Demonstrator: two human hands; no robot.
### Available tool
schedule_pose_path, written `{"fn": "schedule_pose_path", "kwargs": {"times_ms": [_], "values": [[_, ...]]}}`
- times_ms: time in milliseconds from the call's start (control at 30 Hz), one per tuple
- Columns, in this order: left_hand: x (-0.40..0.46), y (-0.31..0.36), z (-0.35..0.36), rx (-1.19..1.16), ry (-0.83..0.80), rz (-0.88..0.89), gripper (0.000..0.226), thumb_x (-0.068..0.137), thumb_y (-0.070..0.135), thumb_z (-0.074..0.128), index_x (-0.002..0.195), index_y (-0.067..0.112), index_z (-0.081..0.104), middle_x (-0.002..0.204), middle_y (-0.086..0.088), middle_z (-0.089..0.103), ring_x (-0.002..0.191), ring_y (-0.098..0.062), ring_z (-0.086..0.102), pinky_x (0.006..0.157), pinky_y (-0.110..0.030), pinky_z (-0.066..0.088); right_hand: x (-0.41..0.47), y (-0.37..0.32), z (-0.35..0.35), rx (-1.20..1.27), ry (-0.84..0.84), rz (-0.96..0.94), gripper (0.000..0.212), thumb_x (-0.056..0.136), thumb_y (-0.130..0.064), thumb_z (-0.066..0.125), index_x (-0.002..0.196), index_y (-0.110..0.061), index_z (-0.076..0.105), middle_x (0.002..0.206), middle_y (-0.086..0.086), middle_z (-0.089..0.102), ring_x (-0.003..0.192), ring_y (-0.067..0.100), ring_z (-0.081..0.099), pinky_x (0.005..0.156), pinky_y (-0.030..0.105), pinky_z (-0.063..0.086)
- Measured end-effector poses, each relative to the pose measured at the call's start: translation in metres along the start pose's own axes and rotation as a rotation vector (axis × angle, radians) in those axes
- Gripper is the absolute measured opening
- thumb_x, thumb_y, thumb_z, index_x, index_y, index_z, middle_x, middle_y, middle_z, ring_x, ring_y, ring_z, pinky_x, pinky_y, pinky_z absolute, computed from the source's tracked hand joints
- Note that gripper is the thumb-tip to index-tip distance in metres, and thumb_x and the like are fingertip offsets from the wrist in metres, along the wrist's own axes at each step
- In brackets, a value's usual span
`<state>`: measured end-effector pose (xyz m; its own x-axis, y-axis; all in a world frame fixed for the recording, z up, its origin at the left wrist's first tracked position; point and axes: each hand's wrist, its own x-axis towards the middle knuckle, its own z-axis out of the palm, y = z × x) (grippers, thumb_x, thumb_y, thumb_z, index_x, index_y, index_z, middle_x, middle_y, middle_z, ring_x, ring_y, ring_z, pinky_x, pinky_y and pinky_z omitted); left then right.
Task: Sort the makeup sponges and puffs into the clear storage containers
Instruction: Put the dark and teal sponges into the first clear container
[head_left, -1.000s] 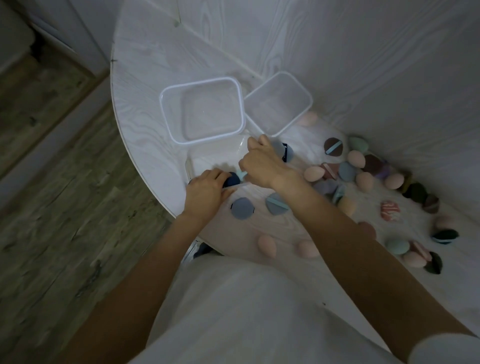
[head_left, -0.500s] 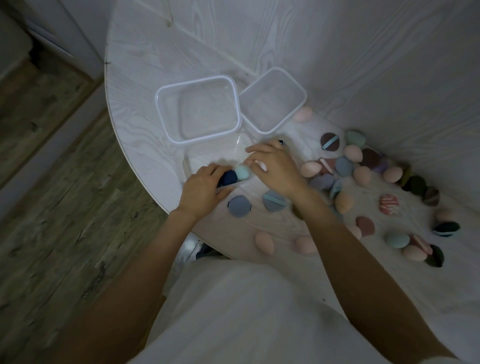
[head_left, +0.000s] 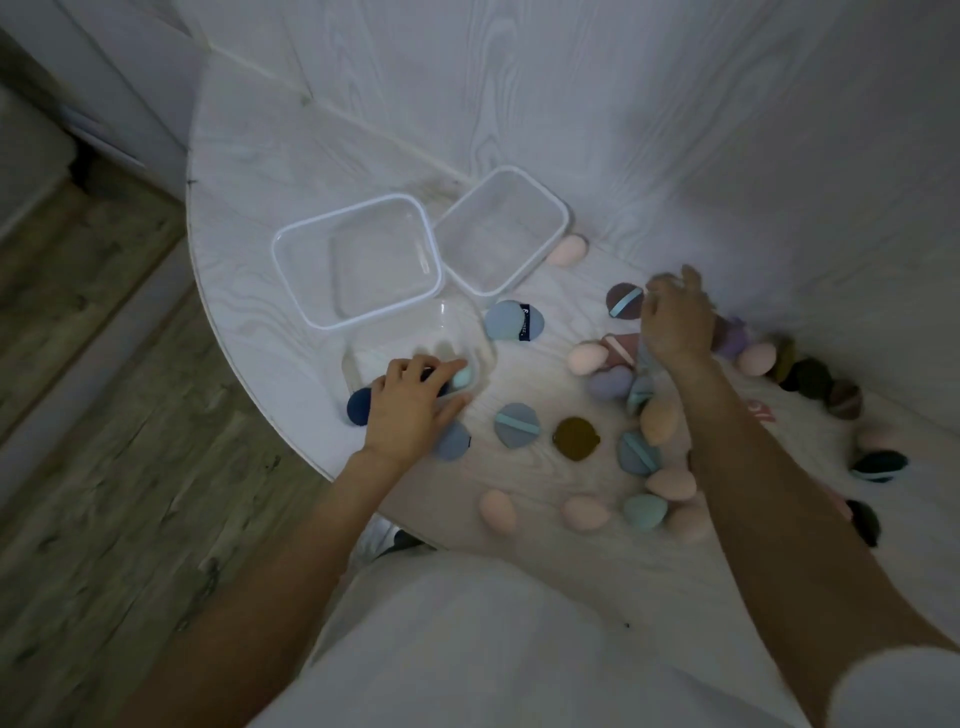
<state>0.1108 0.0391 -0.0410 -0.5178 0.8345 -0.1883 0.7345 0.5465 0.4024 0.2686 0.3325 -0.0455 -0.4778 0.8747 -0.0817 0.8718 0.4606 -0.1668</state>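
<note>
At the near left table edge, the left hand (head_left: 410, 410) rests curled over a teal sponge (head_left: 464, 376) inside the nearest clear container (head_left: 470, 332). Right of it, scattered puffs (head_left: 517, 425) surround the blurred right hand (head_left: 675, 322); grip indeterminate.

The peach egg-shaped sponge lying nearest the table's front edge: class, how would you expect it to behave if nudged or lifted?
The peach egg-shaped sponge looks rounded all over, so a nudge would probably roll it, perhaps off the nearby table edge. It appears to be soft foam, so likely light and squashy when pinched. Its matte surface suggests it would not slip.
</note>
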Motion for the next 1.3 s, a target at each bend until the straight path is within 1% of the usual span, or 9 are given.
{"fn": "schedule_pose_path", "kwargs": {"times_ms": [133, 300, 400, 500, 600, 667, 800, 1000, 1300], "values": [[-0.002, 0.003, 0.001, -0.007, 0.002, 0.015, 0.052, 0.084, 0.056, 0.037, 0.122, 0.026, 0.057, 0.109, -0.005, 0.059, 0.098, -0.033, 0.051, 0.075, -0.044, 0.044, 0.008, 0.011, 0.011, 0.003, 0.005, 0.089, 0.035, 0.091, -0.024, 0.042, 0.104, -0.001, 0.065, 0.126, 0.025, 0.046, 0.114, 0.044, 0.042, 0.102, 0.047, 0.034], [-0.004, 0.001, -0.002, -0.008, -0.034, 0.019, 0.06, 0.08, 0.057, 0.037, 0.127, 0.024, 0.053, 0.114, -0.005, 0.058, 0.104, -0.031, 0.05, 0.082, -0.044, 0.043, -0.019, -0.001, -0.009, 0.148, 0.209, -0.061, 0.03, 0.089, -0.017, 0.045, 0.101, 0.002, 0.065, 0.122, 0.024, 0.054, 0.115, 0.038, 0.046, 0.103, 0.043, 0.032], [-0.006, 0.001, -0.007, 0.001, -0.032, 0.038, 0.062, 0.078, 0.056, 0.035, 0.127, 0.023, 0.053, 0.114, -0.004, 0.059, 0.106, -0.03, 0.052, 0.09, -0.042, 0.038, -0.051, -0.025, -0.023, 0.428, 0.278, -0.087, 0.014, 0.085, -0.016, 0.059, 0.091, -0.005, 0.066, 0.108, 0.015, 0.061, 0.103, 0.032, 0.054, 0.088, 0.031, 0.036], [-0.01, -0.004, -0.011, -0.029, -0.008, 0.041, 0.064, 0.077, 0.057, 0.036, 0.129, 0.022, 0.052, 0.117, -0.004, 0.058, 0.11, -0.028, 0.05, 0.096, -0.041, 0.036, -0.088, -0.066, -0.028, 0.627, 0.148, -0.114, 0.012, 0.08, -0.017, 0.068, 0.085, -0.011, 0.059, 0.092, 0.005, 0.062, 0.083, 0.02, 0.055, 0.071, 0.033, 0.046], [-0.018, -0.015, -0.018, -0.062, 0.03, 0.031, 0.067, 0.075, 0.06, 0.041, 0.128, 0.021, 0.053, 0.118, -0.004, 0.058, 0.111, -0.026, 0.049, 0.094, -0.036, 0.038, -0.11, -0.109, -0.027, 0.76, -0.09, -0.181, 0.021, 0.08, -0.014, 0.065, 0.094, -0.013, 0.049, 0.099, 0.001, 0.062, 0.086, 0.018, 0.059, 0.071, 0.038, 0.052], [-0.024, -0.025, -0.023, -0.061, 0.055, 0.017, 0.068, 0.073, 0.062, 0.043, 0.126, 0.02, 0.055, 0.118, -0.004, 0.058, 0.11, -0.026, 0.05, 0.092, -0.034, 0.039, -0.116, -0.135, -0.027, 0.798, -0.24, -0.31, 0.028, 0.084, -0.01, 0.061, 0.108, -0.015, 0.048, 0.106, -0.001, 0.056, 0.088, 0.015, 0.059, 0.073, 0.031, 0.053], [-0.029, -0.038, -0.025, -0.046, -0.051, 0.005, 0.06, 0.079, 0.051, 0.06, 0.13, 0.022, 0.05, 0.125, -0.003, 0.053, 0.111, -0.026, 0.048, 0.091, -0.033, 0.038, -0.112, -0.172, -0.014, 0.538, -0.198, -0.63, 0.029, 0.086, -0.004, 0.055, 0.114, -0.012, 0.057, 0.112, 0.004, 0.059, 0.09, 0.018, 0.058, 0.075, 0.029, 0.048], [-0.025, -0.039, -0.018, -0.081, -0.046, 0.003, 0.05, 0.084, 0.04, 0.062, 0.128, 0.02, 0.052, 0.123, -0.005, 0.053, 0.102, -0.027, 0.052, 0.082, -0.034, 0.041, -0.095, -0.185, 0.014, -0.025, -0.22, -0.761, 0.022, 0.083, -0.006, 0.054, 0.104, -0.011, 0.055, 0.093, 0.006, 0.066, 0.101, 0.025, 0.044, 0.084, 0.031, 0.034], [-0.024, -0.044, -0.015, -0.119, -0.048, 0.013, 0.058, 0.077, 0.047, 0.058, 0.128, 0.019, 0.052, 0.122, -0.004, 0.054, 0.109, -0.027, 0.047, 0.089, -0.034, 0.038, -0.095, -0.188, 0.015, -0.135, -0.172, -0.825, 0.019, 0.086, -0.017, 0.05, 0.092, -0.005, 0.063, 0.085, 0.009, 0.068, 0.097, 0.027, 0.047, 0.084, 0.034, 0.032]]}}
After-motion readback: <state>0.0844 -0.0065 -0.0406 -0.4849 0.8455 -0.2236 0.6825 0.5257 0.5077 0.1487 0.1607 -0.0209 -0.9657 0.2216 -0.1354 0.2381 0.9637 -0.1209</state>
